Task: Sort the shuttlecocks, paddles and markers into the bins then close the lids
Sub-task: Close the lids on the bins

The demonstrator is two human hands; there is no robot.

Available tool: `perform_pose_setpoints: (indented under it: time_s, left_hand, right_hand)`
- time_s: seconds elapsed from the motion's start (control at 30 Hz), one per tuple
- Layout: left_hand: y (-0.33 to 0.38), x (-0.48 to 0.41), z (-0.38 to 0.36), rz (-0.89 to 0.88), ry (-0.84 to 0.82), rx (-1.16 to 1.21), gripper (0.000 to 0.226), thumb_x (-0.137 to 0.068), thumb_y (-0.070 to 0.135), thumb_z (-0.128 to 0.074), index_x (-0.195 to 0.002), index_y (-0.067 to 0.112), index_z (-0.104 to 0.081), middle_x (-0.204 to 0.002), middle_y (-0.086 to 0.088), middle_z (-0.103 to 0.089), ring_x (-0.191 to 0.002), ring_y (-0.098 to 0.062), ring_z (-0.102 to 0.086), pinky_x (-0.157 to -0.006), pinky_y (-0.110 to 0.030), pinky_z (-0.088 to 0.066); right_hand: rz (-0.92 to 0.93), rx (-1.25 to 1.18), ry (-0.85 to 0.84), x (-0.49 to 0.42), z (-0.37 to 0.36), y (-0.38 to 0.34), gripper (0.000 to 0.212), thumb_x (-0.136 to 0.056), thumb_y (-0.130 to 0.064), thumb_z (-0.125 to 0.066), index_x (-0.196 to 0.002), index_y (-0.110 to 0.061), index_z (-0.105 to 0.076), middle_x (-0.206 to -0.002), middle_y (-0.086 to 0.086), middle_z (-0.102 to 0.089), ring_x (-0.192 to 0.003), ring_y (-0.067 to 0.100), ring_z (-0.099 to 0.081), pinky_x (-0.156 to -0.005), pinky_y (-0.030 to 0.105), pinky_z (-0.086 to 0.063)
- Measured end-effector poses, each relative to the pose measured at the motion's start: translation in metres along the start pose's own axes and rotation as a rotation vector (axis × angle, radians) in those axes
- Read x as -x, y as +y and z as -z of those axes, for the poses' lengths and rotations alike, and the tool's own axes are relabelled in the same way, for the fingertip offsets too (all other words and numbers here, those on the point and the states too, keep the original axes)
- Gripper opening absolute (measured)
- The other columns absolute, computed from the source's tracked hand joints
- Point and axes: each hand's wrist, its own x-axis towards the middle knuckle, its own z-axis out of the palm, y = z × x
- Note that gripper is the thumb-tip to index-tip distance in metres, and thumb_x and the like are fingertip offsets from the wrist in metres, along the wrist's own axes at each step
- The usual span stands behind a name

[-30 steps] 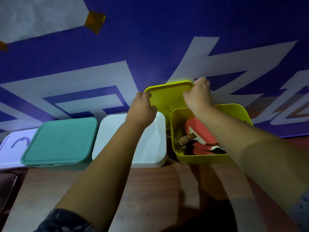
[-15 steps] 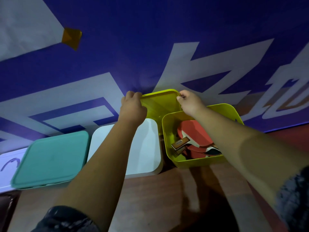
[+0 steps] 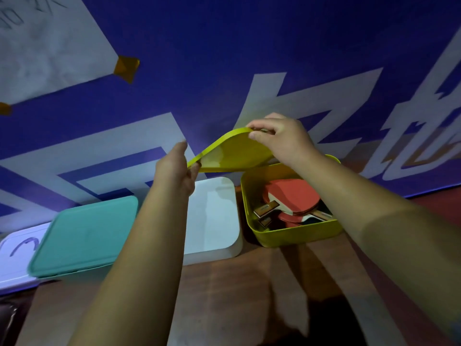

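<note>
Blue banner wall [image 3: 224,46] behind dim wooden table [image 3: 224,295].

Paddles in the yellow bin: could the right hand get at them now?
Probably not yet: the right hand and left hand both grip the yellow lid, though the yellow bin stands uncovered.

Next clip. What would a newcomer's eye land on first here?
The yellow lid, held tilted in the air by the left hand and right hand at its edges. Below it to the right, the open yellow bin shows red paddles inside. To its left, the white bin and teal bin sit closed.
</note>
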Motion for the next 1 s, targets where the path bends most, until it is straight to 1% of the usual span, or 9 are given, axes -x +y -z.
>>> perform_pose_setpoints:
  time_s: [0.1,0.3,0.4,0.53,0.6,0.7,0.8,0.87,1.0]
  left_hand:
    - [-0.014,0.014,-0.008,0.104,-0.147,0.076,0.053,-0.09,0.027,-0.084,-0.134,0.007,-0.061,-0.135,-0.018,-0.061,-0.098,-0.034,-0.074,-0.073,-0.04,-0.067]
    - [-0.042,0.042,-0.026,0.265,-0.357,0.118,0.019,-0.106,-0.003,-0.051,-0.122,-0.011,-0.056,-0.116,-0.027,-0.065,-0.085,-0.035,-0.074,-0.056,-0.045,-0.065]
    - [-0.064,0.036,-0.03,0.229,-0.298,-0.099,0.034,-0.108,0.003,-0.051,-0.141,-0.005,-0.045,-0.119,-0.025,-0.066,-0.08,-0.032,-0.074,-0.048,-0.041,-0.062]
    - [-0.101,0.016,-0.033,0.129,-0.217,-0.284,0.049,-0.108,0.015,-0.059,-0.153,0.004,-0.042,-0.136,-0.02,-0.065,-0.093,-0.03,-0.071,-0.073,-0.046,-0.059]
    - [-0.116,0.005,-0.035,0.113,-0.189,-0.355,0.051,-0.106,0.023,-0.064,-0.15,0.006,-0.047,-0.125,-0.018,-0.066,-0.105,-0.036,-0.068,-0.081,-0.053,-0.06]
    - [-0.135,-0.006,-0.04,0.053,-0.109,-0.531,0.044,-0.101,0.035,-0.07,-0.127,0.001,-0.06,-0.095,-0.014,-0.062,-0.099,-0.038,-0.066,-0.095,-0.06,-0.059]
    - [-0.151,-0.007,-0.049,-0.098,-0.091,-0.871,0.047,-0.104,0.045,-0.061,-0.093,-0.001,-0.065,-0.086,-0.02,-0.067,-0.091,-0.041,-0.069,-0.093,-0.055,-0.06]
    - [-0.158,-0.009,-0.053,-0.254,-0.091,-1.204,0.054,-0.108,0.046,-0.052,-0.107,-0.006,-0.068,-0.102,-0.026,-0.072,-0.101,-0.044,-0.069,-0.093,-0.049,-0.057]
    - [-0.168,-0.013,-0.057,-0.426,-0.089,-1.449,0.048,-0.108,0.036,-0.054,-0.133,-0.005,-0.058,-0.134,-0.027,-0.061,-0.126,-0.044,-0.056,-0.104,-0.048,-0.046]
  right_hand:
    - [0.081,0.013,0.027,0.02,0.012,-0.011,0.02,-0.094,-0.036,-0.077,-0.113,-0.033,-0.082,-0.105,-0.009,-0.068,-0.093,0.009,-0.062,-0.081,0.033,-0.053]
    - [0.153,0.109,-0.028,0.068,0.043,-0.002,0.02,-0.089,-0.043,-0.081,-0.107,-0.035,-0.083,-0.106,-0.012,-0.067,-0.097,0.009,-0.064,-0.081,0.031,-0.053]
    - [0.069,-0.014,0.036,0.085,0.064,0.028,0.018,-0.093,-0.043,-0.078,-0.101,-0.028,-0.083,-0.106,-0.008,-0.07,-0.102,0.011,-0.068,-0.089,0.036,-0.054]
    - [-0.192,0.351,0.235,0.098,0.095,0.096,0.026,-0.095,-0.044,-0.072,-0.113,-0.025,-0.077,-0.121,0.002,-0.063,-0.114,0.03,-0.059,-0.098,0.04,-0.048]
    - [-0.486,0.507,0.157,0.105,0.106,0.129,0.056,-0.093,-0.052,-0.072,-0.139,-0.021,-0.064,-0.14,0.013,-0.053,-0.13,0.042,-0.05,-0.108,0.046,-0.043]
    - [-0.719,0.343,0.022,0.121,0.11,0.159,0.085,-0.092,-0.049,-0.076,-0.158,-0.009,-0.041,-0.153,0.02,-0.05,-0.139,0.041,-0.05,-0.108,0.047,-0.045]
    - [-0.656,0.236,0.022,0.137,0.103,0.171,0.045,-0.095,-0.031,-0.075,-0.132,-0.008,-0.062,-0.121,0.016,-0.069,-0.114,0.039,-0.065,-0.086,0.045,-0.052]
    - [-0.639,0.243,0.04,0.144,0.099,0.177,0.027,-0.096,-0.026,-0.073,-0.115,-0.007,-0.067,-0.108,0.015,-0.069,-0.1,0.039,-0.067,-0.072,0.042,-0.049]
    - [-0.662,0.305,0.036,0.153,0.095,0.188,0.048,-0.094,-0.029,-0.073,-0.132,-0.002,-0.064,-0.135,0.022,-0.056,-0.115,0.038,-0.061,-0.082,0.036,-0.04]
